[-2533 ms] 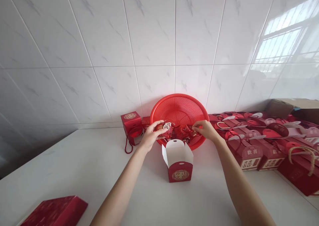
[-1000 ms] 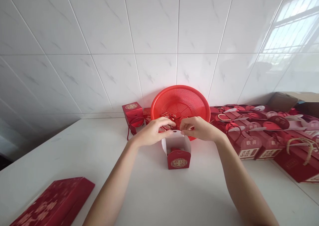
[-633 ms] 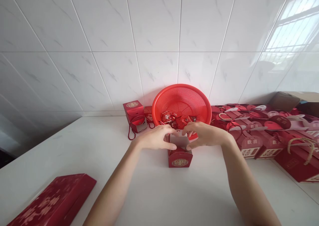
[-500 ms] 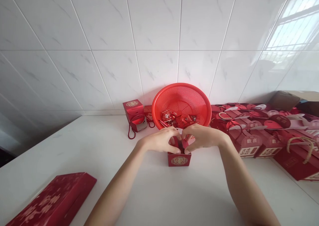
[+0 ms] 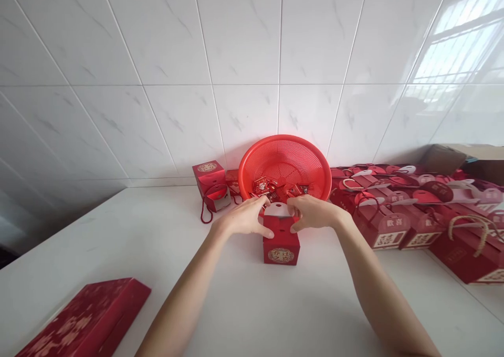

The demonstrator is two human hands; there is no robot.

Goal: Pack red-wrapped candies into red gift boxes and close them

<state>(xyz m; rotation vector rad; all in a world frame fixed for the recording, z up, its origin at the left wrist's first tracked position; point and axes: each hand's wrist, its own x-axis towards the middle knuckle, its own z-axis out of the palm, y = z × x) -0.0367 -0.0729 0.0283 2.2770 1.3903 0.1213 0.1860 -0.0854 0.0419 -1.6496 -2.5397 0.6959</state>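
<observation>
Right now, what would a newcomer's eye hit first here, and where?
Probably the round red plastic mesh basket, centre, before the white tiled wall, holding shiny red packets. Just in front, the left hand and right hand flank a small red cardboard box. Red cardboard gift boxes crowd the right.

The wall (image 5: 169, 42) is covered with white tiles, which have thin grey streaks. Before it stands a white table (image 5: 98, 231). At right shines a bright window reflection (image 5: 464, 42).

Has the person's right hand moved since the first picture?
Yes. Judged against the red basket, the right hand has come left and nearer the person, from the red packets to the small red box.
</observation>
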